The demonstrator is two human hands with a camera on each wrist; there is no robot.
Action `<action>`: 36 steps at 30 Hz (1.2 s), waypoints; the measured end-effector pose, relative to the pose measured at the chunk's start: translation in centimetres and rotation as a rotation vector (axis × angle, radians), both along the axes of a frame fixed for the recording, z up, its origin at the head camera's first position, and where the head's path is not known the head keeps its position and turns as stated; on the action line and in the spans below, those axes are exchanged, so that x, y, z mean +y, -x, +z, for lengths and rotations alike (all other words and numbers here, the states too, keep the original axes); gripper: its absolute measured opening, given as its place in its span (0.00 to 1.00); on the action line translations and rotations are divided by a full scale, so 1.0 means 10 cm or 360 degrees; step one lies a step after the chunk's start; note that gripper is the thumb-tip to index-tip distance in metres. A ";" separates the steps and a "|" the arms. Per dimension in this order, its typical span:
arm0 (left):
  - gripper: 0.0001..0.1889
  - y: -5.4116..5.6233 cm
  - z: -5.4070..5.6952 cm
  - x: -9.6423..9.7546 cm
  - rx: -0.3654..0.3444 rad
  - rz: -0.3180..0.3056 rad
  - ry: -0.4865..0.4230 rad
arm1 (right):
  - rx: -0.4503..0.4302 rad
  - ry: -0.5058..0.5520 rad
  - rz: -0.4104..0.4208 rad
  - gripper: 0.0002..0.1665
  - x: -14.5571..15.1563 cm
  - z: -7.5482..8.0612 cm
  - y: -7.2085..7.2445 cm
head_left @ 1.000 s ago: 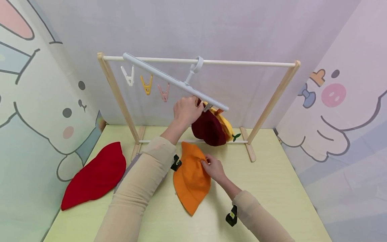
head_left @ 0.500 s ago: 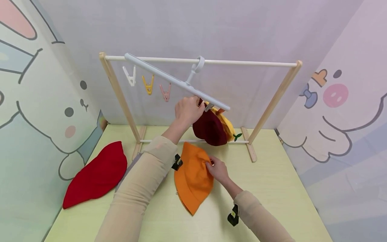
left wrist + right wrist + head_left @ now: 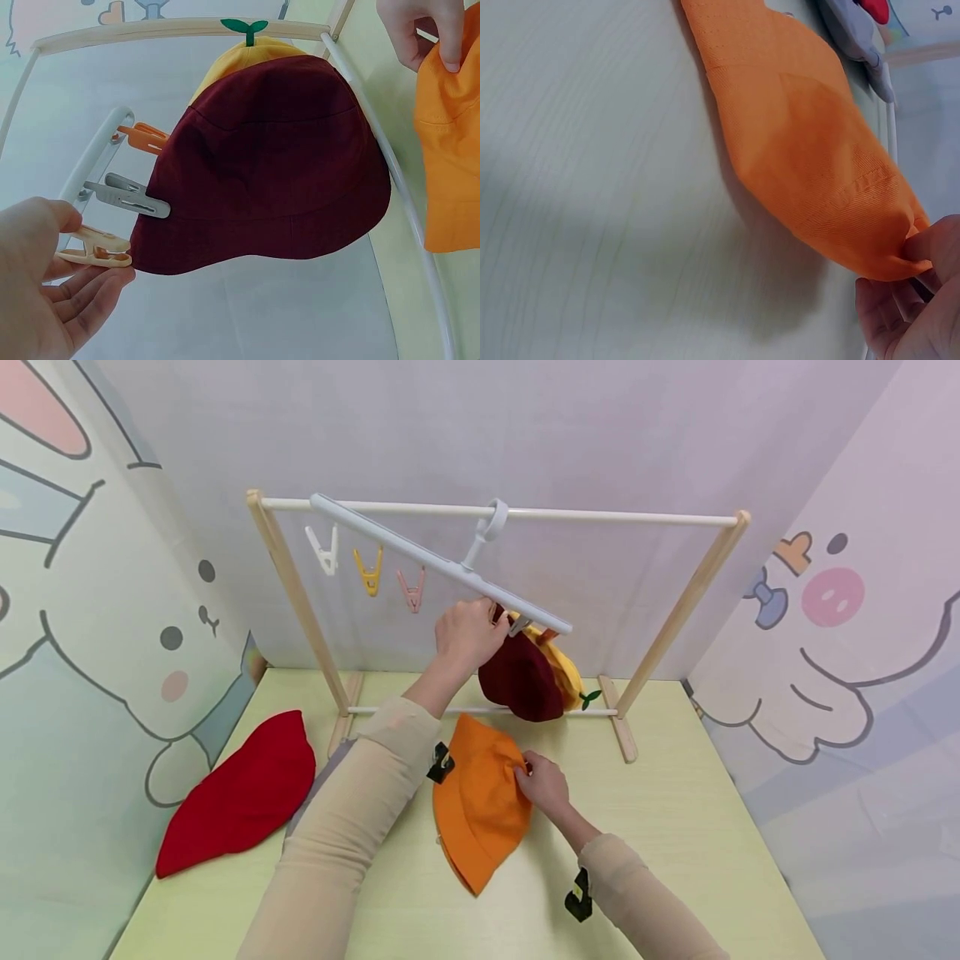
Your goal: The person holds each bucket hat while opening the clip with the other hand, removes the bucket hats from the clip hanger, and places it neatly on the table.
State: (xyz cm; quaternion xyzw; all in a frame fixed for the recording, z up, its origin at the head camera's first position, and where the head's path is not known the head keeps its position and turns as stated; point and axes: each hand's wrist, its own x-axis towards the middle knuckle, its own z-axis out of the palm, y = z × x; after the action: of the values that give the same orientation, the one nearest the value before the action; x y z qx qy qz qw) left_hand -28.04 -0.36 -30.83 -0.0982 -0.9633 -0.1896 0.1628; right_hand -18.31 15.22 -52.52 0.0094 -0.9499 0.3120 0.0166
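My left hand pinches a cream clothespin under the lower right end of the tilted pale-blue hanger. This clothespin's tip meets the brim corner of a maroon bucket hat; whether it bites the cloth I cannot tell. A grey clothespin beside it grips the same brim. Behind hangs a yellow hat with a green sprout, near an orange clothespin. Lower down, my right hand pinches the crown of an orange bucket hat above the table.
The hanger hooks over the white bar of a wooden-sided rack. White, yellow and pink clothespins hang from its raised left end. A red hat lies left on the table, a grey hat partly behind my left arm.
My right hand has drifted slightly right, drawing the orange hat's crown with it. The left hand keeps its pinch at the clothespin, and the hanger stays tilted. The view has shifted slightly.
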 end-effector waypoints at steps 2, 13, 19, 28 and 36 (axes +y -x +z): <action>0.12 0.00 0.00 0.00 0.0002 0.0001 0.0002 | -0.0018 -0.0026 -0.0005 0.06 0.00 -0.01 0.00; 0.12 0.01 -0.01 0.00 0.0004 0.0009 0.0023 | -0.0006 -0.0040 -0.0036 0.06 -0.04 -0.04 -0.01; 0.13 0.00 -0.01 0.00 -0.0004 0.0002 0.0038 | -0.0035 -0.0038 -0.0066 0.06 -0.08 -0.07 -0.01; 0.13 0.01 -0.01 0.00 0.0000 -0.0002 0.0019 | -0.0053 -0.0029 -0.0079 0.06 -0.16 -0.12 0.01; 0.15 0.00 -0.01 0.00 0.0009 -0.0002 0.0018 | -0.0047 -0.0117 -0.0068 0.09 -0.21 -0.09 0.02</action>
State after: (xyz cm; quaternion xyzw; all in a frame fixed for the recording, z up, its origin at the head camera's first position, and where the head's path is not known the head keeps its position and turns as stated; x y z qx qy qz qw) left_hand -28.07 -0.32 -30.94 -0.1002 -0.9638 -0.1839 0.1647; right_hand -18.55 13.08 -53.44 -0.0148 -0.9608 0.2765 0.0089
